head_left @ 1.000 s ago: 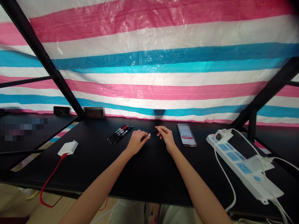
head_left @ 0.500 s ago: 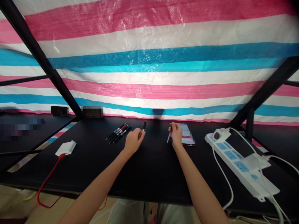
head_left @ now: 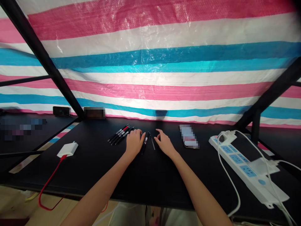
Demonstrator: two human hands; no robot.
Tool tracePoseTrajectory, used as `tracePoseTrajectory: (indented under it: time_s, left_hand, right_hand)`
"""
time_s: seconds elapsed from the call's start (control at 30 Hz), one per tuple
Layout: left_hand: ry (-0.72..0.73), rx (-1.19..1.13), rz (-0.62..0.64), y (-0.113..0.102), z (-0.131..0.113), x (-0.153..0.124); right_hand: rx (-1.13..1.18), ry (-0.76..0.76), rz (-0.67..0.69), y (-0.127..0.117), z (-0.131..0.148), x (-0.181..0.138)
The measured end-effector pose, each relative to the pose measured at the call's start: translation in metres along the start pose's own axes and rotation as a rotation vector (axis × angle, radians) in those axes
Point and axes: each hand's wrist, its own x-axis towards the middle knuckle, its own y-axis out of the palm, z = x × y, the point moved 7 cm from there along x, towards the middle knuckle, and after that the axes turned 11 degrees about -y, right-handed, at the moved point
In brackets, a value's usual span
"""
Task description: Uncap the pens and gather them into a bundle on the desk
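On the black table, a dark pen barrel (head_left: 145, 143) lies just right of my left hand (head_left: 134, 142). That hand rests palm down, fingers stretched forward and thumb beside the barrel; it grips nothing that I can see. A thin pen refill (head_left: 152, 142) lies slightly tilted between the barrel and my right hand (head_left: 164, 141). My right hand is open beside the refill, its thumb and forefinger apart. Several black pens (head_left: 117, 135), one with a red part, lie in a slanting row left of my left hand, the nearest close to its fingers.
A phone (head_left: 189, 137) lies right of my right hand. Farther right is a white power strip (head_left: 244, 169) with plugs and cables. At left sits a white charger (head_left: 67, 149) with a red cable (head_left: 50, 175). Black frame bars (head_left: 56, 75) and a striped sheet (head_left: 150, 91) stand behind.
My left hand has let go of the dark pen barrel, and my right hand has put down the thin refill. The right hand moved left, away from the phone.
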Motion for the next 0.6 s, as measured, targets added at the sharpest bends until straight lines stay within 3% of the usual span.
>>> tracePoseTrajectory:
  time_s: [0.1, 0.27, 0.6]
  left_hand:
    - [-0.044, 0.121, -0.069, -0.003, 0.018, 0.006]
    - [-0.165, 0.258, -0.041, 0.001, 0.053, 0.015]
    - [-0.136, 0.42, -0.125, -0.004, 0.054, 0.014]
  right_hand:
    - [-0.071, -0.056, 0.118, 0.005, 0.008, -0.001]
    - [-0.113, -0.209, 0.22, 0.012, 0.029, -0.004]
    - [-0.149, -0.291, 0.284, 0.017, 0.043, -0.009]
